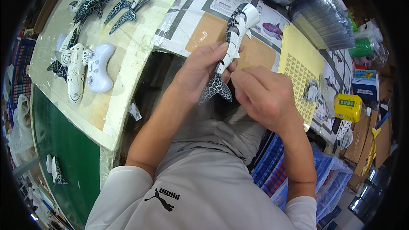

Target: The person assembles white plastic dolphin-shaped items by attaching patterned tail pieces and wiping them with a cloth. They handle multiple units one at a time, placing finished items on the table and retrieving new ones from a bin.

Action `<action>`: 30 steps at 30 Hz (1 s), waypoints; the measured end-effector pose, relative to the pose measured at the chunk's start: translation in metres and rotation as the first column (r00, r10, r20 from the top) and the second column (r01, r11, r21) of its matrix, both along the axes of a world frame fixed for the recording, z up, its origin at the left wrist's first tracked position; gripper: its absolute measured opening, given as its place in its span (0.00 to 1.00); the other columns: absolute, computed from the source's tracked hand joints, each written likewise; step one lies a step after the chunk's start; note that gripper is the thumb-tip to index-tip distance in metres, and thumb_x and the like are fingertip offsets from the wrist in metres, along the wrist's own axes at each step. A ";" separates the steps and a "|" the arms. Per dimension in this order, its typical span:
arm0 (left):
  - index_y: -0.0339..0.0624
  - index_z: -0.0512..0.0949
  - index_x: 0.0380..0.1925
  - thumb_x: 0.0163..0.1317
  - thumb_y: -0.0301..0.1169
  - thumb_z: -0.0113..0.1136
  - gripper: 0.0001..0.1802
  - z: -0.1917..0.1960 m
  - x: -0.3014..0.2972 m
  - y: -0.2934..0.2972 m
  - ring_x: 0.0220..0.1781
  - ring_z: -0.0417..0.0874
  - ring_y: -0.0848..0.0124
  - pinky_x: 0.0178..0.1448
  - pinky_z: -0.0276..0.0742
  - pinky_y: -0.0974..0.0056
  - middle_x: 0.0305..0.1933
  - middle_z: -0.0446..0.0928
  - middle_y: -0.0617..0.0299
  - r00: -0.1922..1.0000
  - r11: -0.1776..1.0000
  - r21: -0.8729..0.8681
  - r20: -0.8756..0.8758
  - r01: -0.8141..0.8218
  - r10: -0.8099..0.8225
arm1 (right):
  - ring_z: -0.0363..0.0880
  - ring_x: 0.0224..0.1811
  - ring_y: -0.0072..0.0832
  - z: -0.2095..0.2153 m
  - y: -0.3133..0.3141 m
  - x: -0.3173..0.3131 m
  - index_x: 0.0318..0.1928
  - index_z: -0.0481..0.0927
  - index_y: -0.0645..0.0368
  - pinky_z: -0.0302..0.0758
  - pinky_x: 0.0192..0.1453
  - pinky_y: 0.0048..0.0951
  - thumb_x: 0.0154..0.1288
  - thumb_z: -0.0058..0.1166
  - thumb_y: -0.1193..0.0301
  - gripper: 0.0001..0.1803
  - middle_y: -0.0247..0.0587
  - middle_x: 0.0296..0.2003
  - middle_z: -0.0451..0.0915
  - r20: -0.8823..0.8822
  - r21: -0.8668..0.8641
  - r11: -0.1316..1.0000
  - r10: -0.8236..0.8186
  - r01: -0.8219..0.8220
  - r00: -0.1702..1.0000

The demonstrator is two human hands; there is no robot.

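My left hand [194, 74] is closed round a jointed toy fish tail [233, 42], made of white and black segments. Its wide white end points up and away from me, while the dark tail fin [216, 90] with pale net-like markings hangs toward my lap. Close against the tail's right side, my right hand [268, 98] has its fingers curled in a pinch. Whatever sits between those fingertips is hidden. Behind the toy lies a brown cardboard piece [206, 32] on the printed tabletop.
Several similar tails [123, 10] lie heaped at the far left. Nearer are a white toy body [76, 76], a white controller [100, 68] and a green surface [72, 145]. At right are a yellow sticker sheet [298, 59], stacked clear plastic trays [321, 17] and a yellow container [348, 107].
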State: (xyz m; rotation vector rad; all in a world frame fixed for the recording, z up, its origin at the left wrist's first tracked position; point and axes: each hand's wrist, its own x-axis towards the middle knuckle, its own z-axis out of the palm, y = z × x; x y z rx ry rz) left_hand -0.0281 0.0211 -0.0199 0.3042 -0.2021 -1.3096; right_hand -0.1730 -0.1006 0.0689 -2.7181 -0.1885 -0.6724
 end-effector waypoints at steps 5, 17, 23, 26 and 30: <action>0.25 0.75 0.62 0.79 0.34 0.56 0.22 0.004 -0.002 0.000 0.29 0.86 0.72 0.33 0.82 0.72 0.36 0.85 0.54 0.999 0.995 0.096 0.005 -0.040 0.040 | 0.84 0.29 0.38 0.000 0.001 -0.004 0.44 0.85 0.60 0.79 0.29 0.36 0.53 0.68 0.82 0.16 0.42 0.32 0.83 -0.027 -0.005 1.000 -0.017 0.017 0.999; 0.25 0.75 0.62 0.79 0.34 0.56 0.22 0.009 -0.003 -0.001 0.29 0.83 0.74 0.31 0.80 0.73 0.37 0.84 0.56 0.998 0.992 0.118 0.046 -0.053 0.048 | 0.84 0.29 0.38 0.002 -0.001 -0.005 0.44 0.85 0.60 0.78 0.29 0.35 0.53 0.67 0.82 0.15 0.41 0.33 0.83 -0.031 -0.007 1.000 0.003 -0.003 1.000; 0.24 0.75 0.62 0.79 0.34 0.56 0.22 0.007 -0.003 -0.001 0.30 0.84 0.75 0.32 0.80 0.74 0.37 0.84 0.56 0.996 0.988 0.139 0.064 -0.069 0.061 | 0.84 0.29 0.38 0.001 0.000 -0.003 0.43 0.85 0.60 0.78 0.29 0.35 0.53 0.67 0.82 0.15 0.42 0.33 0.83 -0.023 -0.015 1.000 -0.018 0.018 1.000; 0.24 0.75 0.61 0.79 0.34 0.56 0.22 0.005 -0.001 -0.001 0.32 0.86 0.74 0.33 0.83 0.73 0.39 0.85 0.54 0.997 0.992 0.115 0.057 -0.056 0.050 | 0.84 0.29 0.37 0.000 0.001 -0.002 0.42 0.84 0.60 0.78 0.28 0.35 0.53 0.67 0.81 0.14 0.40 0.31 0.82 -0.001 -0.007 1.000 -0.002 0.002 1.000; 0.25 0.75 0.61 0.79 0.33 0.56 0.21 0.002 0.000 -0.001 0.33 0.87 0.72 0.35 0.85 0.73 0.39 0.85 0.54 1.000 1.000 0.028 0.015 -0.009 0.009 | 0.84 0.29 0.36 -0.001 0.001 -0.001 0.42 0.84 0.60 0.78 0.28 0.35 0.52 0.67 0.81 0.14 0.40 0.31 0.82 0.014 0.006 1.000 -0.019 0.019 1.000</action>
